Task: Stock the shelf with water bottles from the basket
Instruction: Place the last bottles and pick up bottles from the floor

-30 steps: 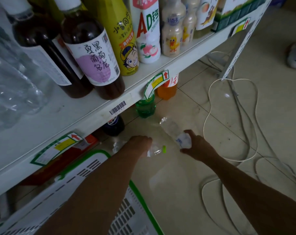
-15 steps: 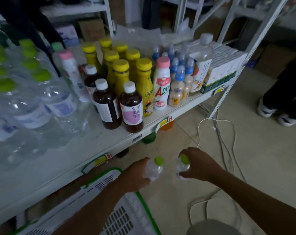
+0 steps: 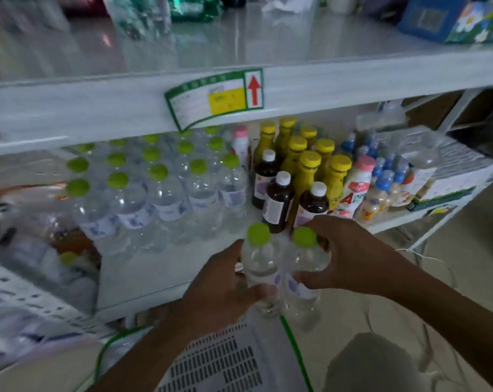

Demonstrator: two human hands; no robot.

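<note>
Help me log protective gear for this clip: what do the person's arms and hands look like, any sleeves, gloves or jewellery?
Both are bare. The left hand and right hand wear no gloves, and no ring shows, though the picture is a little blurred. The left forearm and right forearm carry no sleeve, watch or bracelet as far as the frame's edge.

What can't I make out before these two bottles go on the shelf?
Head view only.
- Basket contents: under the left arm, cut by the bottom edge.
- Label on the left hand's bottle: blurred.
- Goods at the shelf's left end: motion blur.
</note>
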